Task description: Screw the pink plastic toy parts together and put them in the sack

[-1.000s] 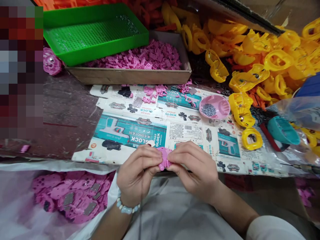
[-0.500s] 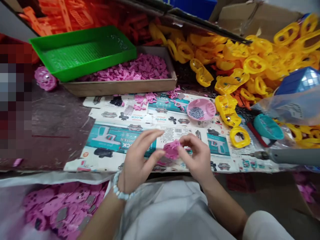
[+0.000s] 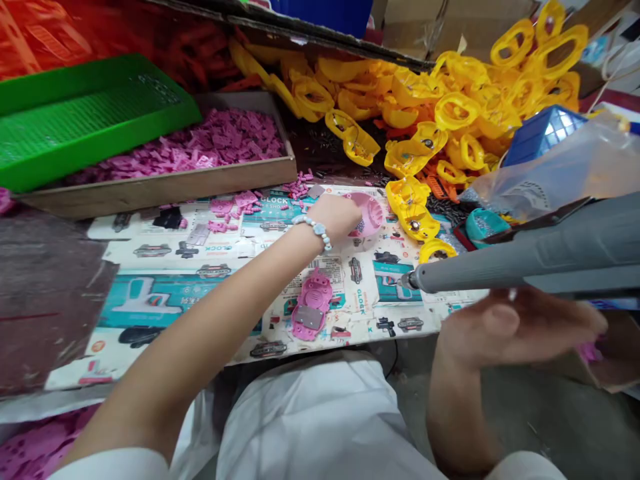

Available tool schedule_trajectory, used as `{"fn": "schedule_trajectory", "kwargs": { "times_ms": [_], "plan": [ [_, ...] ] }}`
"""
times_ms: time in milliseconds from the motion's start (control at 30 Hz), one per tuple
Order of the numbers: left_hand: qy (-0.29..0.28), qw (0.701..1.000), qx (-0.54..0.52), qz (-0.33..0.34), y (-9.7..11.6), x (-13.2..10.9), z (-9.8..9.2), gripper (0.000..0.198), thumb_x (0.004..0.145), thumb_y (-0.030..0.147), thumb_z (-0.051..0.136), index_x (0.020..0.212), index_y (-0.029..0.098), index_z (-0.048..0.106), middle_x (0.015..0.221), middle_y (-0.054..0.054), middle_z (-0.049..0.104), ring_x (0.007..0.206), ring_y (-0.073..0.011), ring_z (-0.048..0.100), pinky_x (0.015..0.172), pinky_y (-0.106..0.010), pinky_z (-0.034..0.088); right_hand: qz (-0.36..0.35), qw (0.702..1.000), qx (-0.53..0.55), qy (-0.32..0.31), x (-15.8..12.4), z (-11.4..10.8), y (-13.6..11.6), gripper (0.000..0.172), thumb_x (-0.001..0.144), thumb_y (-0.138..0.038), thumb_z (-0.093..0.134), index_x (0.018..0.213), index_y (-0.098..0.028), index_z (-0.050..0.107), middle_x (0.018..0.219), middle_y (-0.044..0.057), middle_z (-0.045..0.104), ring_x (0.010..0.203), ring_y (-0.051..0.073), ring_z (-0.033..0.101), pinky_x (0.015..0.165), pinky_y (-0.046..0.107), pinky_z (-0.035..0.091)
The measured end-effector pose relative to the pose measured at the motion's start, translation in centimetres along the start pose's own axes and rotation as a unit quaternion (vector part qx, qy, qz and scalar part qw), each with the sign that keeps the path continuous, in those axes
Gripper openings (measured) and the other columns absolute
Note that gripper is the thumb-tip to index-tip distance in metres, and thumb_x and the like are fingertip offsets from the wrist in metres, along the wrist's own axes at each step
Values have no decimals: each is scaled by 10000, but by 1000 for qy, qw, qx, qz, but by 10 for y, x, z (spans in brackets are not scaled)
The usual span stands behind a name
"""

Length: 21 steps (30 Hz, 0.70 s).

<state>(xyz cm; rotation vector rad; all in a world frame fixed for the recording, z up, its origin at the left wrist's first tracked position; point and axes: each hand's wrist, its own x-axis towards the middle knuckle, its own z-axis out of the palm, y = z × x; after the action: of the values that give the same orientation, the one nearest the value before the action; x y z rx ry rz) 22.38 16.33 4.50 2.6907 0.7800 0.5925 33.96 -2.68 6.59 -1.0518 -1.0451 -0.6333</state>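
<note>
My left hand (image 3: 336,215), with a beaded bracelet at the wrist, reaches over the left side of a pink bowl (image 3: 369,217) of small metal screws; its fingers are hidden. A pink plastic part (image 3: 314,303) with a grey plate across its lower half lies flat on the printed cardboard. At the right, my right hand (image 3: 520,327) is under the grey electric screwdriver (image 3: 500,257), blurred, and its grip cannot be made out. The screwdriver's tip points left over the cardboard.
A green tray (image 3: 95,113) rests on a cardboard box (image 3: 200,183) of pink pieces. Yellow shells (image 3: 410,87) are heaped behind, and a teal bowl (image 3: 485,227) stands at the right. Loose pink bits lie near the box.
Both hands have parted from the pink part, which now lies on the cardboard. My left hand has moved forward to the pink bowl, my right hand rightward to the screwdriver. The view has shifted right.
</note>
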Motion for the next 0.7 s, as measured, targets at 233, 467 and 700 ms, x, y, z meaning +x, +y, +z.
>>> {"fn": "schedule_trajectory", "kwargs": {
  "times_ms": [233,467,700],
  "plan": [
    [0,999,38,-16,-8,-19,-14,105,807,173,604,766,126,688,825,-79,694,769,-205,639,641,-286,446,319,877,196,-300,33,41,2,421,727,-366,722,1100,-261,557,697,-6,641,643,193,605,688,368,500],
    [112,986,-119,7,23,-109,-16,165,876,188,556,744,154,648,689,-1,674,615,-112,617,593,-208,454,319,868,309,-221,16,63,-46,239,770,-217,651,948,-241,494,577,-57,497,514,130,507,588,325,488],
    [168,968,-186,-27,44,-169,-2,189,913,197,502,769,154,617,695,-19,681,611,-108,630,591,-188,475,312,774,316,-451,22,50,-79,233,874,-422,547,929,-259,390,577,-38,512,506,158,566,529,367,515]
  ]
}}
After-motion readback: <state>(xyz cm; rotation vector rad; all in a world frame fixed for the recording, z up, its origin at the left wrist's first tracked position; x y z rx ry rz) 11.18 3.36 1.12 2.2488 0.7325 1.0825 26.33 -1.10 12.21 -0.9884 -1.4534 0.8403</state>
